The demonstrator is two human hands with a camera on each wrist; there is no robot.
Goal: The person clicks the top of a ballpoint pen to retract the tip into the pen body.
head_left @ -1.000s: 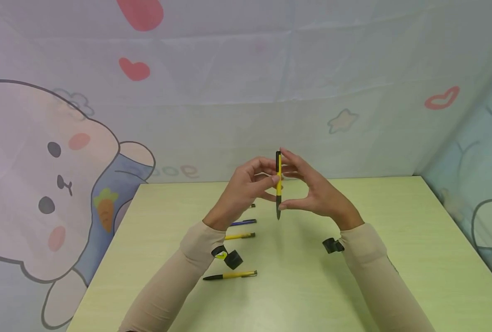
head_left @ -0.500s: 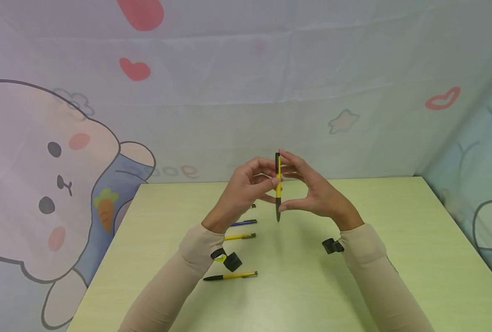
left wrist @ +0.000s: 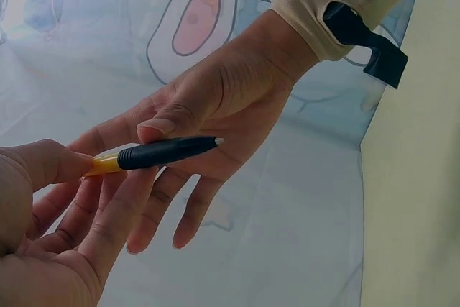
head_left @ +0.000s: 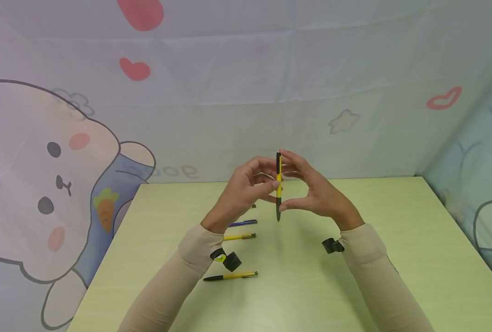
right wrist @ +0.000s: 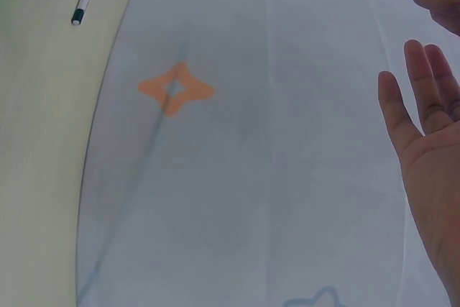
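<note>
A pale green table (head_left: 353, 276) stands against a cloth backdrop (head_left: 229, 92) printed with a rabbit, hearts and stars. Above it both hands hold one yellow-and-black pen (head_left: 278, 184) upright between them, tip down. The left hand (head_left: 246, 189) pinches the yellow barrel between thumb and fingertips; the right hand (head_left: 312, 193) has its thumb on the black grip near the tip and a fingertip at the top end, the other fingers loosely spread. Below the left wrist lie three more pens: a blue pen (head_left: 242, 223) and two yellow pens (head_left: 239, 236). To handle the pen well, keeping the barrel steady in the left pinch while the right works the ends seems wise.
</note>
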